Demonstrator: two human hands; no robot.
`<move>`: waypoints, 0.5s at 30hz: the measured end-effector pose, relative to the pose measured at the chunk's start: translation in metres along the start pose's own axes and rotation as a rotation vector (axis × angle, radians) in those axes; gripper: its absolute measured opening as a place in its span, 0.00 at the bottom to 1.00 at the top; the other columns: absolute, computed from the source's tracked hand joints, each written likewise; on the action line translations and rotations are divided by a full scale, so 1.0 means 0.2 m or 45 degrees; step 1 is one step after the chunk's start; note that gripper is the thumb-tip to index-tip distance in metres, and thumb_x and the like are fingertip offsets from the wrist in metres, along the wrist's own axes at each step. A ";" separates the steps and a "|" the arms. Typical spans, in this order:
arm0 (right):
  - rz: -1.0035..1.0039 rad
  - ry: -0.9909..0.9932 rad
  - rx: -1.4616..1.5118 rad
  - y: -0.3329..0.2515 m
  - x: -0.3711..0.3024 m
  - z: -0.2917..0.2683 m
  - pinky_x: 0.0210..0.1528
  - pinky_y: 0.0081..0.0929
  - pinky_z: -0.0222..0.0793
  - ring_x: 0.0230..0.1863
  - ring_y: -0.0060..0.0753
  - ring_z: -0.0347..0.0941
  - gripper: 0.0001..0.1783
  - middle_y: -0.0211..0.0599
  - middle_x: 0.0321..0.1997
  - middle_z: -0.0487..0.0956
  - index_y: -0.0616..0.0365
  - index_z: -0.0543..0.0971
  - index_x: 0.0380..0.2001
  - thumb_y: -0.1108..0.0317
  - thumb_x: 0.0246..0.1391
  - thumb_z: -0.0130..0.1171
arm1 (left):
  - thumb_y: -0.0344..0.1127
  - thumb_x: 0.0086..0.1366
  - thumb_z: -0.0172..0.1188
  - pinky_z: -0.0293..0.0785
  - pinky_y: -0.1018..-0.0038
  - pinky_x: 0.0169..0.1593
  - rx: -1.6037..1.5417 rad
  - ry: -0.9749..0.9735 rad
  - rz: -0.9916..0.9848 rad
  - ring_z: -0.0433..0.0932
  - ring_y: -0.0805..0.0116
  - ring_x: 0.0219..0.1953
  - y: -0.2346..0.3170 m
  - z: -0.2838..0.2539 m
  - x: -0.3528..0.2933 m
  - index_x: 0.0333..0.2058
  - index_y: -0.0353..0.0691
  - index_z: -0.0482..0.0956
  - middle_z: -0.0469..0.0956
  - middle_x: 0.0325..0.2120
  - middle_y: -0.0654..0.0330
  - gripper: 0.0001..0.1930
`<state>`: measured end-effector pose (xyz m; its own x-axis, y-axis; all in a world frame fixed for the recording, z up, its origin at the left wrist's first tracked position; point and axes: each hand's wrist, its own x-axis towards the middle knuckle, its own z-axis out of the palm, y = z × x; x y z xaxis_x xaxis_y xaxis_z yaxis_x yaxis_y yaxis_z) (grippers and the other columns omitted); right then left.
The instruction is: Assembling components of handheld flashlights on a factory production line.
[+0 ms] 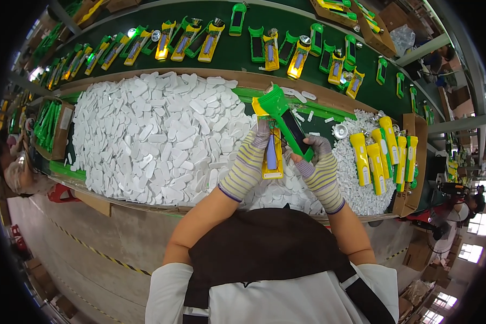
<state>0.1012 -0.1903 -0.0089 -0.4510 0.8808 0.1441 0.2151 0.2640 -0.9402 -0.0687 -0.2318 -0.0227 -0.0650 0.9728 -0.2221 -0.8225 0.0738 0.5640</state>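
Note:
My left hand, in a striped glove with bare fingertips, is closed around a yellow flashlight half with a pale violet block inside. A green flashlight half with a dark panel leans at a slant over its upper part. My right hand, in a matching glove, grips the lower end of that green half. The two halves overlap near the head end; whether they touch there I cannot tell. Below my hands lie many white oval plastic pieces, heaped across the bench.
Several yellow-and-green flashlights lie at the right on small white bits, near a cardboard wall. Beyond the heap, a green conveyor carries opened flashlights, some lit. Green parts fill a box at the left. Other people sit at both sides.

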 end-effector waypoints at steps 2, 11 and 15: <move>-0.033 -0.175 -0.086 -0.17 -0.02 0.04 0.49 0.20 0.64 0.44 0.23 0.69 0.24 0.34 0.44 0.73 0.60 0.69 0.49 0.70 0.47 0.63 | 0.56 0.60 0.54 0.74 0.79 0.34 -0.043 0.104 0.141 0.75 0.75 0.30 -0.02 0.04 0.00 0.43 0.40 0.68 0.73 0.31 0.63 0.25; 0.089 -0.141 -0.104 -0.16 -0.04 0.15 0.39 0.24 0.70 0.37 0.32 0.77 0.29 0.48 0.43 0.78 0.57 0.69 0.55 0.55 0.52 0.58 | 0.69 0.57 0.46 0.75 0.72 0.41 -0.060 0.265 0.172 0.74 0.71 0.38 -0.10 0.05 -0.04 0.48 0.44 0.68 0.72 0.36 0.63 0.34; 0.026 -0.360 -0.436 -0.24 0.00 0.06 0.44 0.29 0.69 0.42 0.43 0.76 0.24 0.50 0.44 0.77 0.55 0.73 0.51 0.54 0.54 0.54 | 0.49 0.58 0.60 0.73 0.74 0.45 0.225 0.075 0.354 0.73 0.70 0.42 -0.09 0.05 -0.02 0.49 0.40 0.66 0.72 0.39 0.61 0.26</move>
<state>0.0794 -0.2080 0.0331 -0.6529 0.7574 -0.0083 0.4793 0.4046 -0.7789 -0.0487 -0.2354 -0.0233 -0.3103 0.9470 -0.0829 -0.6580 -0.1510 0.7377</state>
